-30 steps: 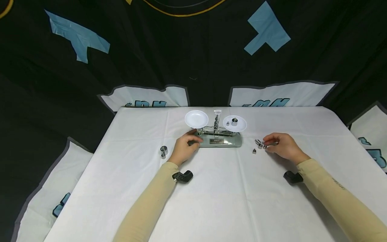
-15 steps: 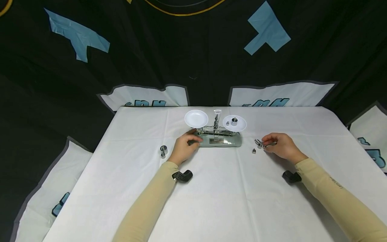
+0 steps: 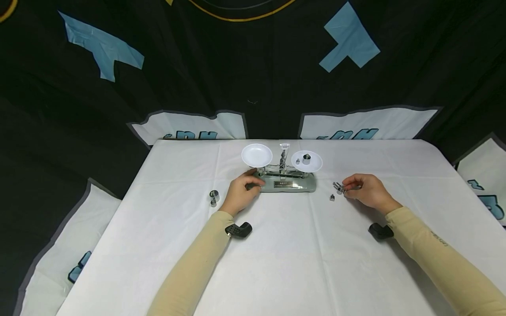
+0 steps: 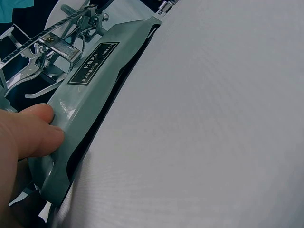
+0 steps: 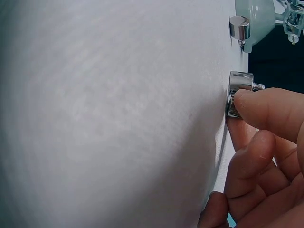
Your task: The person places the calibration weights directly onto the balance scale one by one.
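Observation:
A green-based balance scale point(image 3: 306, 186) stands at the table's far side. My left hand point(image 3: 242, 193) grips the left end of its base, thumb on the front face point(image 4: 66, 128) in the left wrist view. Over to the right, my right hand point(image 3: 369, 189) pinches a small metal weight point(image 5: 232, 112), its thumb partly covering it. Close against that weight stands another metal weight point(image 5: 241, 80). One more weight point(image 3: 332, 197) is nearer the scale. On the right pan point(image 3: 316, 166) sit a larger weight point(image 3: 306, 159) and a tiny one point(image 3: 298, 161). The left pan point(image 3: 256, 155) holds nothing.
Left of my left hand, a large weight point(image 3: 214, 195) and a smaller weight point(image 3: 213, 203) stand on the white tablecloth point(image 3: 276, 259). A dark curtain point(image 3: 272, 79) hangs behind the table's far edge.
My right hand has shifted slightly left, and its fingers have closed in on the small weight beside the cluster. The left hand and the scale stay where they were.

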{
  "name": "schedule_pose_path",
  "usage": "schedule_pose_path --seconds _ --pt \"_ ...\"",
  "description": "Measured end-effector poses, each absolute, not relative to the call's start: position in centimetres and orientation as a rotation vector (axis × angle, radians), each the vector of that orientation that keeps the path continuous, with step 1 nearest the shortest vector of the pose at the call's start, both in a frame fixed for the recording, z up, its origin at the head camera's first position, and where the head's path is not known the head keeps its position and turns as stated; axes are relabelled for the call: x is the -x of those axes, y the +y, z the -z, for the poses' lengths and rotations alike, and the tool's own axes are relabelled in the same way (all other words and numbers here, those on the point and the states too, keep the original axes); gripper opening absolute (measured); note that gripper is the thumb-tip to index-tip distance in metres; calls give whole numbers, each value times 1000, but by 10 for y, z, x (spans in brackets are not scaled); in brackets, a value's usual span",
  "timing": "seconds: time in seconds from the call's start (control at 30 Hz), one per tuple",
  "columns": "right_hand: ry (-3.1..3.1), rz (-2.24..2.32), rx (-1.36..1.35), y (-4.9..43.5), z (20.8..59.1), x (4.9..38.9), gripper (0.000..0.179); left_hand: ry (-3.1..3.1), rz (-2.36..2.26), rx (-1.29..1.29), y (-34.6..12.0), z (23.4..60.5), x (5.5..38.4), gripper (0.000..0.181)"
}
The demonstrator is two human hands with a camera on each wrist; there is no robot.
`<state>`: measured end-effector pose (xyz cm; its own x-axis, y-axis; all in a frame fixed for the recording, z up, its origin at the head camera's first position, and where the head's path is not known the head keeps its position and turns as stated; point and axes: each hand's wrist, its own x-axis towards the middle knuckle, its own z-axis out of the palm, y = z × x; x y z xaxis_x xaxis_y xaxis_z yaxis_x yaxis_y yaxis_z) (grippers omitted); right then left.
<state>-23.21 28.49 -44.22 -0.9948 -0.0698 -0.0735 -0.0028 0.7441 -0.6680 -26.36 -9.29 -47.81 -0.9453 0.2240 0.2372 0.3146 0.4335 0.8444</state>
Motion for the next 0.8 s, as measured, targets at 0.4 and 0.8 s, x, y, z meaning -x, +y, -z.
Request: schedule_pose_path --seconds 0.4,0.8 --pt "2827 1084 34 283 440 229 29 -2593 1559 484 -92 477 262 17" --pt "2820 1065 31 287 428 230 26 -2605 1534 494 -93 478 264 16"
